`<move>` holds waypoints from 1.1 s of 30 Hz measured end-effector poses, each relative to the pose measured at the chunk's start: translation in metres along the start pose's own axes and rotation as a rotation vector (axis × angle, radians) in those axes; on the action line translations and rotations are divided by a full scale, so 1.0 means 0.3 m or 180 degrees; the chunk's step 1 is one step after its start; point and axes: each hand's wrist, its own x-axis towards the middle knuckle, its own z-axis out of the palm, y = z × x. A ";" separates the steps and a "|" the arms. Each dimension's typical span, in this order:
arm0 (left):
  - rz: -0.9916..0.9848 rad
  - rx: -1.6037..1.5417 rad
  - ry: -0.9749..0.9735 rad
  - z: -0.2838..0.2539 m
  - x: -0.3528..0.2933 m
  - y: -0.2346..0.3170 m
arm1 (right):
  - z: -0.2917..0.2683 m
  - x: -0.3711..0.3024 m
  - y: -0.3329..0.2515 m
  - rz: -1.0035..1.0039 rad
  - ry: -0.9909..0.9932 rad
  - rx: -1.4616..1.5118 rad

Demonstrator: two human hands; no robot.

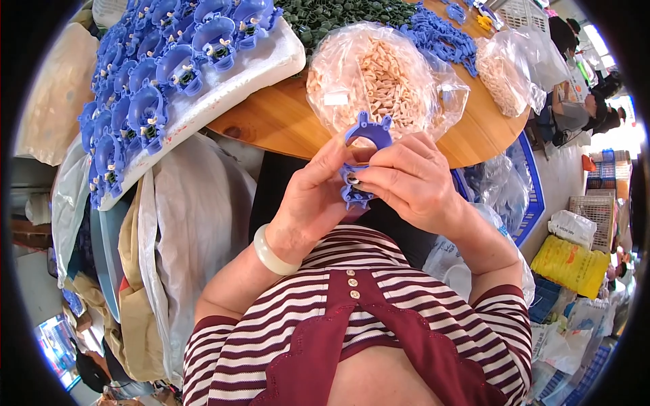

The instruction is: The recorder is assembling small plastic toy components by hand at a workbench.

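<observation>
A strip of wooden table (pixel 271 125) gives passage between two obstacles, foam slab (pixel 274 62) and plastic bag (pixel 338 78)

No readable text, even on yellow sack (pixel 569 268)

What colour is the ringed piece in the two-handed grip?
The ringed piece is mainly violet-blue; the head view shows it best.

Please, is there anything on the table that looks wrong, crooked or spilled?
No clear spill or damage shows. The white foam board, loaded with blue plastic parts, looks odd: its near end juts past the edge of the wooden table, its support there unclear.
</observation>
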 end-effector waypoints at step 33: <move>-0.0277 -0.0043 -0.0012 0.063 0.046 -0.041 | -0.693 -0.321 0.966 0.3084 0.0676 -0.2020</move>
